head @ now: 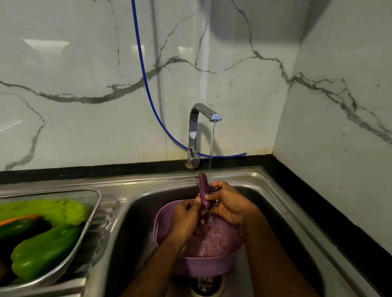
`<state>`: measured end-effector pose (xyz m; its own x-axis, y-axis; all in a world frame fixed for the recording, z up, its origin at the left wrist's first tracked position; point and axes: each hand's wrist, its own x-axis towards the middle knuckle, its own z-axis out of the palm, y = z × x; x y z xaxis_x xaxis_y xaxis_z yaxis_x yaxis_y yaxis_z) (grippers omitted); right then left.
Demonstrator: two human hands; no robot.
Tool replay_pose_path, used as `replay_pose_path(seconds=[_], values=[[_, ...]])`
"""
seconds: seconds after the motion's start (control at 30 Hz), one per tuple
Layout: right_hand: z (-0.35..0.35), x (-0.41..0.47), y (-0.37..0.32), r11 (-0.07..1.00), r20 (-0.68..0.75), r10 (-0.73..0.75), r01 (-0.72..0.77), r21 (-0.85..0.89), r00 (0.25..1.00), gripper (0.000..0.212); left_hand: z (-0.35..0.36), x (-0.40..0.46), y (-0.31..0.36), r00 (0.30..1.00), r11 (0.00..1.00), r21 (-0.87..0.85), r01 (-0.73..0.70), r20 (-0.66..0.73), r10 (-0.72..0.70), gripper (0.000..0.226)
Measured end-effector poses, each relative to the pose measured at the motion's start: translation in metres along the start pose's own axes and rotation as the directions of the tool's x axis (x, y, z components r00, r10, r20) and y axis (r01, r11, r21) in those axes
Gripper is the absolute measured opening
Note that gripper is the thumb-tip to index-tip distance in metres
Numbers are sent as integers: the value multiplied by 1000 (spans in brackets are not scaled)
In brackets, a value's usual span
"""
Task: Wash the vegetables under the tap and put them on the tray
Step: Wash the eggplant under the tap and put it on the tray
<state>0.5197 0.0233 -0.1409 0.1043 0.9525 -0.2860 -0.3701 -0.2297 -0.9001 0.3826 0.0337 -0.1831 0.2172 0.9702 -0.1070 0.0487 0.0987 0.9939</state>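
Both forearms reach up from the near edge over the sink (270,190), and the drain (205,283) sits just under them. Directly above the drain stands a purple colander (194,259), and over its far rim the two hands meet around a slim purple eggplant (203,190). The left hand (185,217) curls its fingers round the lower end, though the exact grip is partly hidden. The right hand (230,205) wraps the middle from the side, fingers bent about it. The eggplant stands nearly upright, its tip pointing at the tap (197,130) behind the sink. A thin stream (212,152) falls from the spout and lands just beside the eggplant, on the right hand's fingers, then runs down into the colander.

Left of the sink, on the draining board, lies a metal mesh tray (90,196) with green peppers (45,251), a pale green gourd (48,209) and something orange that is too blurred to name.

The step in hand looks like rinsing this eggplant. To do it well, the person would likely shift it a little toward the stream so the water strikes the skin itself, turn it between the hands so every side is wetted, and rub along its length. Wet skin is probably slippery, so a firm hold matters, and a brief shake over the colander should keep drips off the board on the way to the tray.
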Motion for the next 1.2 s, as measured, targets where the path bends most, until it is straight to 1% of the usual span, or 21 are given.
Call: replay_pose_path(seconds=[0.07,0.1,0.13,0.2,0.3,0.4,0.43,0.53,0.63,0.73,0.87,0.97,1.07,1.13,1.2], values=[[3,2,2,1000,-34,-14,15,26,999,62,3,-2,3,1000,999,-49,-22,4,22,34],[4,4,4,997,-39,-13,16,75,999,67,4,-1,4,999,997,-71,-32,-11,31,32],[5,6,4,991,-42,-12,17,130,999,68,3,0,5,999,996,-87,-36,-31,34,30],[8,5,4,984,-48,-11,20,175,999,56,3,2,5,998,993,-104,-49,-34,46,28],[9,3,5,975,-46,21,-10,223,999,40,5,2,5,996,994,-74,-83,5,84,33],[8,3,5,942,-36,79,-63,329,996,35,6,3,4,991,991,-1,-130,11,130,30],[9,2,5,939,-39,88,-70,336,995,33,6,4,2,988,987,31,-157,11,157,26],[17,3,7,971,-46,54,-42,234,997,21,6,6,-1,974,967,116,-226,0,227,8],[21,7,11,982,-99,41,-22,189,994,12,9,2,2,968,959,147,-242,-31,249,12],[19,13,14,978,-173,40,-3,210,984,17,8,-1,6,970,961,143,-239,-4,242,7],[21,17,18,978,-198,63,-20,209,978,27,7,-2,6,981,974,122,-193,53,188,10],[23,19,17,980,-226,63,-17,198,972,25,8,0,5,983,975,139,-173,78,164,7],[22,19,17,976,-220,59,-10,219,974,20,10,2,2,989,981,138,-139,67,130,10],[22,18,17,977,-184,52,-11,215,981,20,10,4,2,990,981,132,-140,36,137,10],[23,16,17,977,-148,52,-19,214,988,19,8,4,4,989,982,112,-151,9,150,20]])
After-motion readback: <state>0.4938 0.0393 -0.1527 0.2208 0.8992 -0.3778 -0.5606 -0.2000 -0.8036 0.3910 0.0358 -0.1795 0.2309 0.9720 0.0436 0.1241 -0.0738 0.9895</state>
